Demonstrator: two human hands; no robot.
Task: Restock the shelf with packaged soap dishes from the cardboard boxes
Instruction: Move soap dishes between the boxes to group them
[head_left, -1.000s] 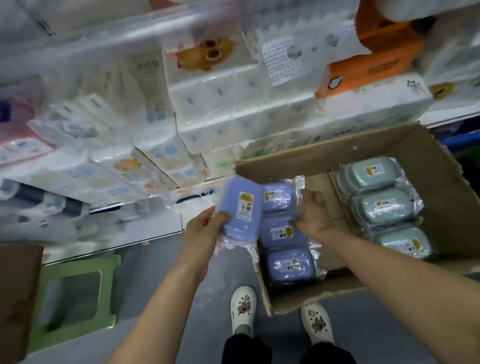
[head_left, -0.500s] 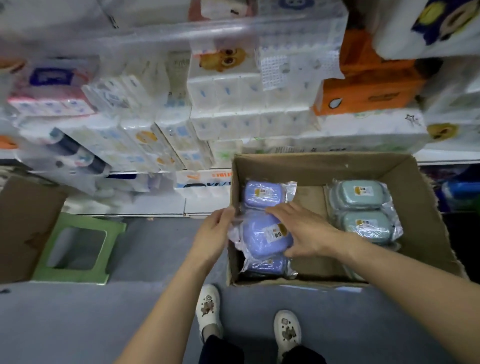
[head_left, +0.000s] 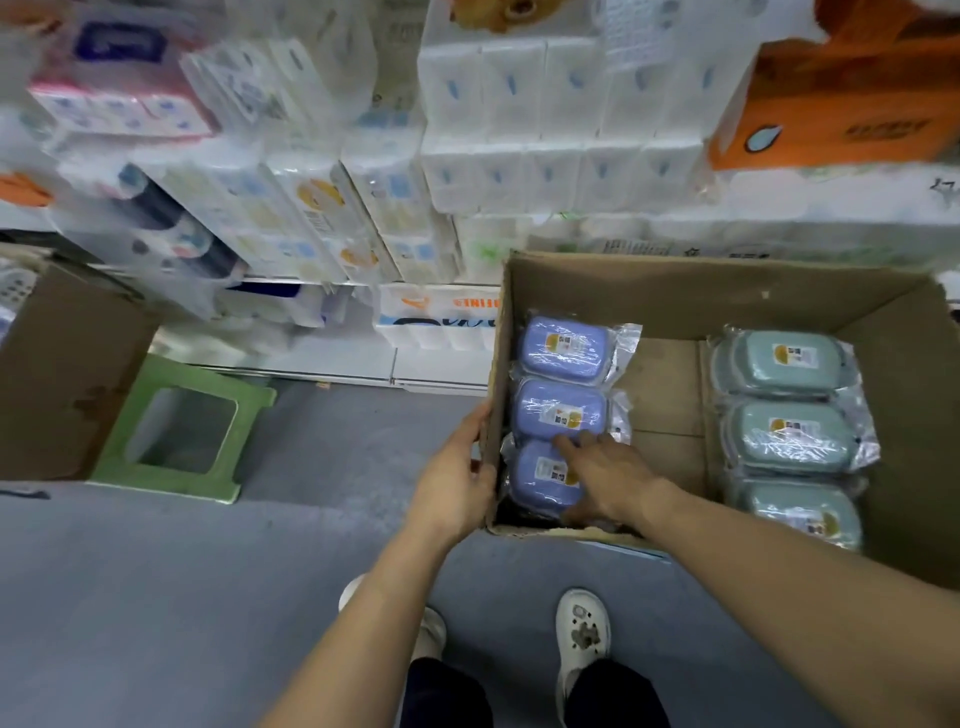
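Observation:
An open cardboard box (head_left: 727, 280) stands on the floor in front of the shelf. Along its left wall lie three purple packaged soap dishes in a column: far (head_left: 563, 348), middle (head_left: 558, 410), near (head_left: 540, 473). Three green packaged soap dishes (head_left: 789, 436) lie in a column on the right. My right hand (head_left: 608, 473) is inside the box, resting on the near purple dish, with its fingertips touching the middle one. My left hand (head_left: 457, 478) lies flat against the outside of the box's left wall.
Stacked tissue and paper packs (head_left: 519, 130) fill the shelves behind the box. A green plastic stool (head_left: 182, 431) and another cardboard box (head_left: 57, 374) stand on the grey floor to the left. My white shoes (head_left: 582, 629) are just below the box.
The purple dish that my left hand held up went down into the box's left column. My left hand let go and moved to the box's outer wall; my right hand stays on the dishes.

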